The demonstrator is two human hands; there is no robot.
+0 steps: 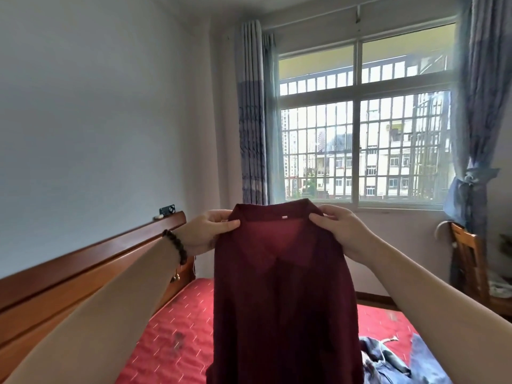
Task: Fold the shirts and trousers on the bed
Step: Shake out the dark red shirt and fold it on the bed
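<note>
Holding a maroon shirt (282, 286) up by its shoulders, we stand at the bed (171, 336) facing the window (357, 126); our left hand (206, 231) pinches the cloth at one end of the collar, thumb on the near side, fingers curled behind; our right hand (339, 225) pinches the other end the same way; the shirt hangs straight down between our arms, well above the red quilted cover, its hem out of view below; a blue garment (393, 358) lies crumpled on the bed to the right, beside the hanging shirt; a dark bead bracelet (174, 245) circles our left wrist; a wooden headboard (83, 273) runs along the left wall; blue curtains (253, 115) flank the window; a wooden chair (471, 261) stands at right.
</note>
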